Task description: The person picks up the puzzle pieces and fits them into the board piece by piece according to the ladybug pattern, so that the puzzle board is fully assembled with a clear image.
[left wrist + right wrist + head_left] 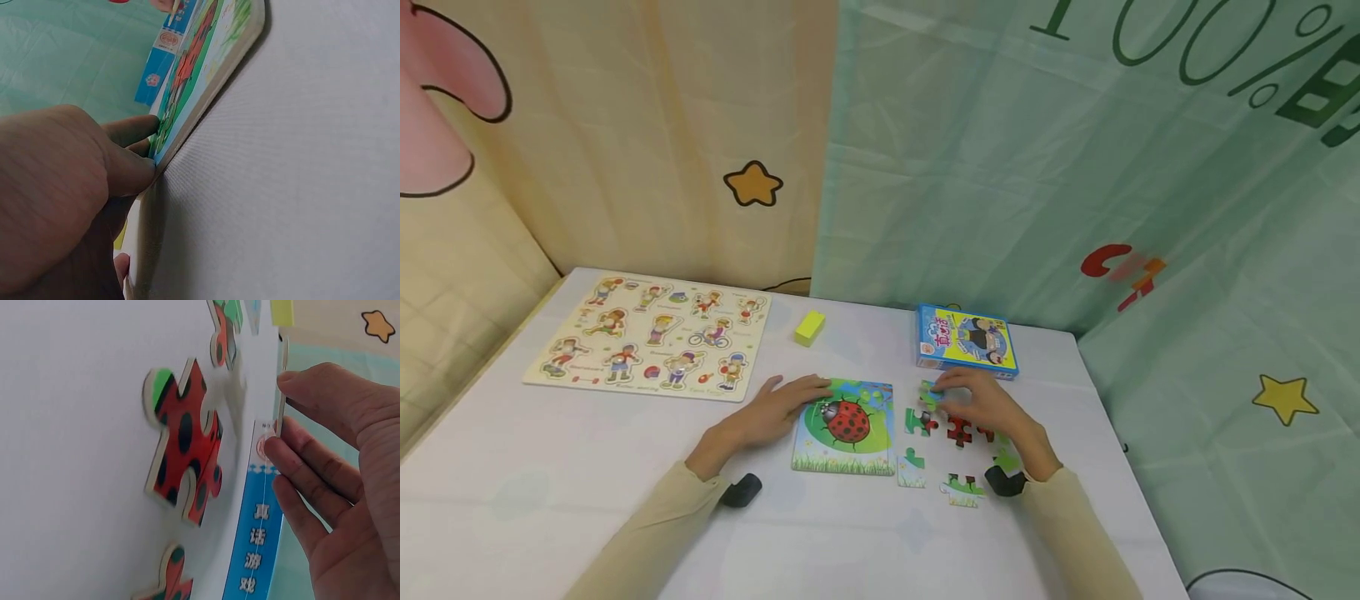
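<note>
My left hand [778, 410] rests at the upper left corner of a square ladybug picture board [848, 427]. In the left wrist view its thumb touches the board's edge and a fingertip lies on the picture. With thumb and fingertips, my right hand [981, 400] pinches a puzzle piece [282, 390], seen edge-on in the right wrist view. Beneath and around that hand lie loose jigsaw pieces, among them a red, black-spotted one [185, 431], a green-and-red one [919, 422], a pale corner one [912, 469] and a grassy one [962, 490].
Behind the pieces lies a blue-and-yellow card box [967, 340]. A yellow block [809, 328] stands beyond the ladybug board. On the left is a large pale board [647, 335] with figures of children. Curtains [955, 167] hang along the table's far edge.
</note>
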`<state>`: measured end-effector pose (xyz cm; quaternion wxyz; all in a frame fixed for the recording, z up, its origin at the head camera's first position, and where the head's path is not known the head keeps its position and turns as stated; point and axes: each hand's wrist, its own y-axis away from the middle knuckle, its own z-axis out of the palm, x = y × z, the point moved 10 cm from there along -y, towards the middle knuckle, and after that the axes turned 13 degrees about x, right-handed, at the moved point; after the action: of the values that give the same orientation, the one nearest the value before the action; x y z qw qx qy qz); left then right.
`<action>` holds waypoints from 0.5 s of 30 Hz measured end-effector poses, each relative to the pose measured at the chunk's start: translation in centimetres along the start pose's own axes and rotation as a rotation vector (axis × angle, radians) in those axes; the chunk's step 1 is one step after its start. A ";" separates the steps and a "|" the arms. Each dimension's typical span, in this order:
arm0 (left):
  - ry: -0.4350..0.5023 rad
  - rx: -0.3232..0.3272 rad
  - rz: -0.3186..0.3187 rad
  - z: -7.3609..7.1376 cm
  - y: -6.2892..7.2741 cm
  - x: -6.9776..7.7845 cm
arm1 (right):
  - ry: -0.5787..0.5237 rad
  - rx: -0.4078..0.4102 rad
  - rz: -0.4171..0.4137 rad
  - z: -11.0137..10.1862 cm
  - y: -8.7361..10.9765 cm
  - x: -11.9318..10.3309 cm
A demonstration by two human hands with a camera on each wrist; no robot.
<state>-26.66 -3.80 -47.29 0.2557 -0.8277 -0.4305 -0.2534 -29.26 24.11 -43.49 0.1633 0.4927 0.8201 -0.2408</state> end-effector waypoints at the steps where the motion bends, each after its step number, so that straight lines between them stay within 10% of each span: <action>1: 0.002 -0.001 -0.002 0.0 0.0 0.0 | 0.000 -0.006 -0.002 0.2 -0.1 -0.3; 15: -0.006 -0.009 -0.003 0.1 0.1 -0.1 | -0.019 -0.080 -0.112 3.9 -2.5 -3.6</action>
<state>-26.64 -3.85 -47.46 0.2503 -0.8288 -0.4316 -0.2530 -29.66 18.30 -44.31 0.1769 0.4369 0.8538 -0.2212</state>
